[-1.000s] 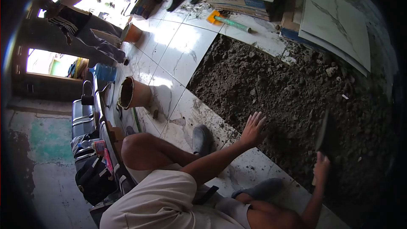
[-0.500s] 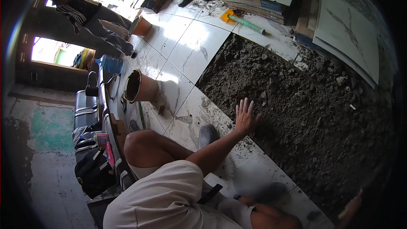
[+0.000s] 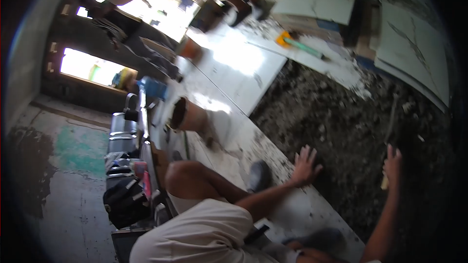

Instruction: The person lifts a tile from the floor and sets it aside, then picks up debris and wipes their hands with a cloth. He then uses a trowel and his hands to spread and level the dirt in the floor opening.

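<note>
grey trowel (image 3: 392,122), right hand (image 3: 392,164), fingers (image 3: 390,152) around handle (image 3: 385,182)

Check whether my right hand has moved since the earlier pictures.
Yes: the right hand has moved farther over the soil, closer to the small pale chip lying there.

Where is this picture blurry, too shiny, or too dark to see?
Head view: left hand and right hand look blurry; head view: white glare covers parts of the floor tiles; head view: corners go black, soil darkens toward the right edge.
</note>
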{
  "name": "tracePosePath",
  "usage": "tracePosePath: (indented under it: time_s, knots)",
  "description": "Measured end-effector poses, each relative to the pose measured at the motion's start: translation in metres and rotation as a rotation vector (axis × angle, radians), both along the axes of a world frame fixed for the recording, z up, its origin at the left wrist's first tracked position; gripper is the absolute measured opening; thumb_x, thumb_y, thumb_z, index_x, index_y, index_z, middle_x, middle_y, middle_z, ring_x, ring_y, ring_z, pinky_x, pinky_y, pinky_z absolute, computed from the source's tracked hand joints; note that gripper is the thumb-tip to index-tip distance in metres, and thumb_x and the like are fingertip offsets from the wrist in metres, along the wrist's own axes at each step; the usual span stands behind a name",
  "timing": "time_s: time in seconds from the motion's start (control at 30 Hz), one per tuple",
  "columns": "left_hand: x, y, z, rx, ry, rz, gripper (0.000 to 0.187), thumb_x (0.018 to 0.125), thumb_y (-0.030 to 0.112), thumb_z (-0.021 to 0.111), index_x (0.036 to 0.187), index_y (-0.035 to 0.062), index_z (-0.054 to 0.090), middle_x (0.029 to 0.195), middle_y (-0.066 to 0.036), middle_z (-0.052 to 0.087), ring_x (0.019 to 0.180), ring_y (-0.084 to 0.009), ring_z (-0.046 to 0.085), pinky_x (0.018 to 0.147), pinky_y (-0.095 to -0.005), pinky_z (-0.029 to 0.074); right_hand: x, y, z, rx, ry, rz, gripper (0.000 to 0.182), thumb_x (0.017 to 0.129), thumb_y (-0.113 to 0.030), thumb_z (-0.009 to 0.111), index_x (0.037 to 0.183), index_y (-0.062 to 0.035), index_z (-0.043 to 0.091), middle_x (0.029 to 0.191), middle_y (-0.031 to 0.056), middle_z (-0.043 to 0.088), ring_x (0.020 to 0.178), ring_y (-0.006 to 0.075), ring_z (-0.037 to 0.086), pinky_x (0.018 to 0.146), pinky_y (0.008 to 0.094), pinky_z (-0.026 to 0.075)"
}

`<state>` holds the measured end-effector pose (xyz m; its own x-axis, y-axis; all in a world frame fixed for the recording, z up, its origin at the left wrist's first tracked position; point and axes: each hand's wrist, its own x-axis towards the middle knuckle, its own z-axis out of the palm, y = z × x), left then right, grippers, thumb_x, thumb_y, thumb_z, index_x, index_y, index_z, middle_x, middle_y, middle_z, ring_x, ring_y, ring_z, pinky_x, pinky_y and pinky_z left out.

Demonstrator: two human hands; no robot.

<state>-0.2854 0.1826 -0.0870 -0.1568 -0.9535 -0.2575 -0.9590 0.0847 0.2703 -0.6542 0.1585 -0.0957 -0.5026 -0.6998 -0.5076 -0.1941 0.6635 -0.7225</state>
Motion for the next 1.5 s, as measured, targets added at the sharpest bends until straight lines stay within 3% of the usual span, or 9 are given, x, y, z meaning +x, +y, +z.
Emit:
tracePosePath:
  time_s: [0.07, 0.27, 0.37, 0.47, 0.67, 1.07, 1.23, 1.33, 1.5]
  knots:
    - [-0.002, 0.003, -0.005, -0.010, 0.017, -0.034, 0.075, 0.093, 0.047, 0.054, 0.151, 0.0074, 0.026, 0.157, -0.024, 0.014, 0.146, -0.0414, 0.011, 0.117, -0.0555, 0.012, -0.020, -0.006, 0.002, 0.109, -0.136, -0.011, 0.064, 0.096, -0.053, 0.049, 0.139, -0.0065, 0.044, 0.068, 0.0116, 0.055, 0.047, 0.0177, 0.050, 0.040, 0.0327, 0.040]
    - [-0.016, -0.014, 0.011, -0.034, 0.018, -0.044, 0.074, 0.095, 0.048, 0.052, 0.151, 0.0085, 0.025, 0.158, -0.021, 0.014, 0.147, -0.0382, 0.011, 0.118, -0.0532, 0.011, -0.096, 0.064, -0.051, 0.147, -0.015, -0.012, 0.073, 0.096, -0.055, 0.049, 0.142, 0.0002, 0.040, 0.118, 0.0237, 0.061, 0.090, 0.0336, 0.065, 0.076, 0.0402, 0.052]
    - [-0.015, -0.023, 0.008, -0.110, 0.054, -0.070, 0.075, 0.093, 0.046, 0.057, 0.151, 0.0085, 0.026, 0.157, -0.023, 0.015, 0.147, -0.0399, 0.013, 0.117, -0.0556, 0.013, -0.107, 0.089, -0.037, 0.210, -0.071, -0.225, 0.055, 0.097, -0.035, 0.054, 0.141, -0.0039, 0.042, 0.118, 0.0227, 0.060, 0.097, 0.0363, 0.063, 0.081, 0.0433, 0.051]
    - [-0.007, -0.044, 0.011, -0.134, 0.064, -0.102, 0.075, 0.090, 0.048, 0.059, 0.148, 0.0083, 0.032, 0.151, -0.029, 0.025, 0.140, -0.0474, 0.023, 0.113, -0.0607, 0.016, -0.153, 0.168, -0.073, 0.019, 0.669, 0.416, 0.058, 0.079, 0.007, 0.053, 0.132, -0.0151, 0.050, 0.118, 0.0204, 0.056, 0.107, 0.0385, 0.057, 0.087, 0.0469, 0.050]
    - [-0.005, -0.053, 0.014, -0.207, 0.128, -0.110, 0.069, 0.092, 0.035, 0.062, 0.147, 0.0079, 0.032, 0.154, -0.027, 0.022, 0.142, -0.0438, 0.022, 0.114, -0.0570, 0.018, -0.148, 0.192, 0.033, 0.171, 0.078, -0.388, 0.051, 0.091, -0.049, 0.061, 0.119, -0.0058, 0.057, 0.059, 0.0037, 0.051, 0.045, 0.0144, 0.052, 0.043, 0.0297, 0.043]
    - [0.029, -0.061, 0.026, -0.166, 0.147, -0.057, 0.069, 0.096, 0.037, 0.056, 0.150, 0.0048, 0.028, 0.155, -0.026, 0.020, 0.143, -0.0437, 0.021, 0.116, -0.0534, 0.017, -0.289, 0.332, 0.072, 0.095, 0.020, -0.874, 0.042, 0.093, -0.050, 0.058, 0.094, -0.0086, 0.058, 0.057, -0.0009, 0.043, 0.041, 0.0130, 0.044, 0.037, 0.0307, 0.038]
    - [0.038, -0.047, 0.020, -0.087, 0.134, -0.055, 0.066, 0.097, 0.037, 0.053, 0.150, 0.0049, 0.028, 0.155, -0.026, 0.020, 0.142, -0.0435, 0.022, 0.116, -0.0528, 0.018, -0.201, 0.267, 0.155, 0.155, -0.019, -0.569, 0.038, 0.095, -0.049, 0.056, 0.095, -0.0119, 0.062, 0.056, -0.0048, 0.039, 0.041, 0.0079, 0.040, 0.036, 0.0261, 0.036]
    - [0.013, -0.044, 0.014, -0.047, 0.145, -0.095, 0.065, 0.098, 0.035, 0.053, 0.150, 0.0053, 0.027, 0.155, -0.025, 0.020, 0.142, -0.0429, 0.023, 0.116, -0.0525, 0.018, -0.083, 0.192, 0.116, 0.126, -0.309, -0.264, 0.037, 0.097, -0.042, 0.055, 0.114, -0.0113, 0.065, 0.066, -0.0011, 0.057, 0.051, 0.0076, 0.052, 0.043, 0.0216, 0.043]
    - [-0.021, -0.042, 0.028, -0.072, 0.191, -0.209, 0.066, 0.100, 0.043, 0.048, 0.149, 0.0032, 0.028, 0.154, -0.027, 0.021, 0.141, -0.0442, 0.024, 0.113, -0.0513, 0.025, 0.005, 0.132, 0.037, 0.091, 0.256, 0.105, 0.051, 0.095, -0.049, 0.056, 0.103, 0.0002, 0.063, 0.076, 0.0111, 0.065, 0.065, 0.0198, 0.062, 0.058, 0.0384, 0.051]
